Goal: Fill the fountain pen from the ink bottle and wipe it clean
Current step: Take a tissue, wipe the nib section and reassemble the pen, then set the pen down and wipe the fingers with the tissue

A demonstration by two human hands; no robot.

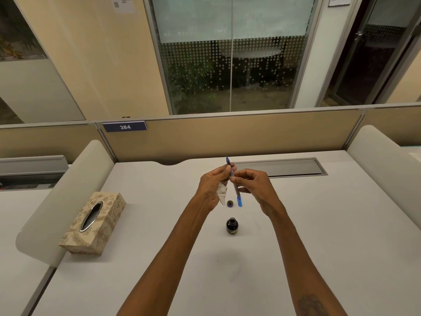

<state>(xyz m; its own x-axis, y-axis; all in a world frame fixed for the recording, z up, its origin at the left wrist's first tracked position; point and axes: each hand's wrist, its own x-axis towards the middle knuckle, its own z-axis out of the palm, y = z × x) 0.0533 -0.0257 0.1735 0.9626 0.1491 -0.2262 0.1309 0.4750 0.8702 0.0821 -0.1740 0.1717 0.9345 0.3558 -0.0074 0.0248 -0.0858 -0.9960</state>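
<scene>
Above a white bench (296, 224), a person's left hand (210, 187) is pinching the upper end of a fountain pen (234, 183) while clutching a crumpled tissue (222, 193). The right hand (255, 185) is pinching the barrel. The open ink bottle (232, 226) is standing below, its cap (230, 203) beside it, a tissue box (93, 223) well left.

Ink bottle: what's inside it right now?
The small dark glass ink bottle stands uncapped; its mouth shows only darkness, so the ink level is hidden. Its cap lies beyond.
</scene>
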